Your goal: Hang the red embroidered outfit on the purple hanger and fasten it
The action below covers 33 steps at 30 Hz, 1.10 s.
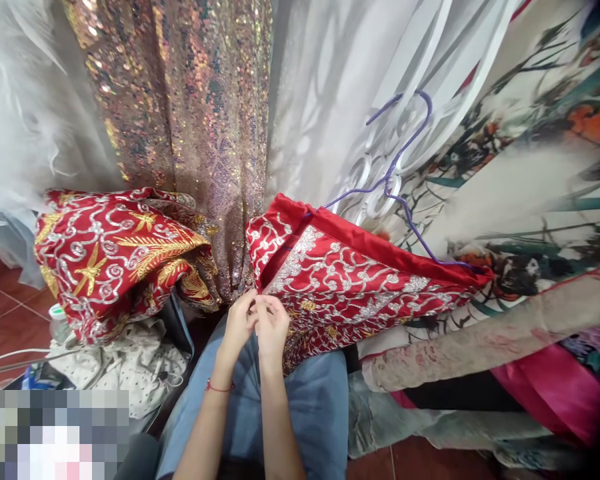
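A red garment with silver and gold embroidery lies across the lap, a purple hanger set in its plain red top band. At the garment's left edge, my left hand and my right hand meet, both with fingers pinched together on the red fabric. A red string bracelet circles the left wrist. The fingertips partly hide the bit of cloth between them. More red cloth with gold and silver embroidery is bunched up to the left.
Sequined fabric and white fabric hang ahead. Floral cloth hangs at the right, with pink cloth below it. White dotted cloth and a cable lie at the lower left.
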Each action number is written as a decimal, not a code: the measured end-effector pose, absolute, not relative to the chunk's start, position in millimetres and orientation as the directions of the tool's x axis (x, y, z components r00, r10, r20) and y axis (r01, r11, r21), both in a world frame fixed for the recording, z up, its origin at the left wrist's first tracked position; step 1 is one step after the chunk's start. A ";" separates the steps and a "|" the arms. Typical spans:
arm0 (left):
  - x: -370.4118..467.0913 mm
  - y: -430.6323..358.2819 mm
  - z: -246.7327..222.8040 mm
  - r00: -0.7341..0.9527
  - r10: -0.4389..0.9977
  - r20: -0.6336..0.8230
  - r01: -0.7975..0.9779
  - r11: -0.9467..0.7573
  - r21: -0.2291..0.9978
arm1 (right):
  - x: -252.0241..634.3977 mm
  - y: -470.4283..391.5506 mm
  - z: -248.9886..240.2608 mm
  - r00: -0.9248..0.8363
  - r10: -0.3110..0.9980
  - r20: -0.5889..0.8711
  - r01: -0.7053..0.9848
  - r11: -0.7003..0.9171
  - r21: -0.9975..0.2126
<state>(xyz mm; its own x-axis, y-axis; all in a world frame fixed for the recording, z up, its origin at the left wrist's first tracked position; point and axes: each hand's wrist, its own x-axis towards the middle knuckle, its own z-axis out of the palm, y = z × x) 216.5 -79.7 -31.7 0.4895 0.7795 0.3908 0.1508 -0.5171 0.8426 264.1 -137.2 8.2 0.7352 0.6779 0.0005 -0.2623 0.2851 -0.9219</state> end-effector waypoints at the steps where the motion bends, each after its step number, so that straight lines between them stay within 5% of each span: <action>1: 216.7 -81.6 -30.7 0.491 0.775 0.397 0.133 -0.517 0.845 | 262.4 -136.6 13.1 0.749 0.662 -0.002 -0.261 0.292 -0.920; 6: 213.8 -90.8 -22.3 0.514 0.735 0.443 0.071 -0.551 0.832 | 262.4 -129.2 53.1 0.837 0.544 0.061 -0.178 0.377 -0.909; 21: 225.3 -93.7 -29.0 0.453 0.731 0.510 0.281 -0.660 0.697 | 301.1 -112.9 151.3 0.838 0.400 0.370 0.184 0.431 -0.883; 25: 233.1 -86.7 -34.9 0.433 0.754 0.494 0.332 -0.643 0.691 | 317.9 -119.8 167.7 0.748 0.454 0.484 0.384 0.299 -0.874; 30: 237.4 -81.7 -38.1 0.444 0.772 0.454 0.334 -0.613 0.716 | 342.1 -129.3 198.3 0.508 0.355 0.785 0.843 -0.017 -0.538; 33: 238.0 -85.7 -37.7 0.433 0.782 0.448 0.325 -0.599 0.732 | 358.7 -120.2 217.3 0.414 0.386 0.824 0.909 -0.136 -0.393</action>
<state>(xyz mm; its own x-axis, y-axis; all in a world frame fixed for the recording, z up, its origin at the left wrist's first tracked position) 238.0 -85.7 -37.7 0.4331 0.7819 0.4484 0.3245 -0.5994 0.7317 358.7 -120.2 217.3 0.4143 0.3859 0.8243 0.9093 -0.1360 -0.3934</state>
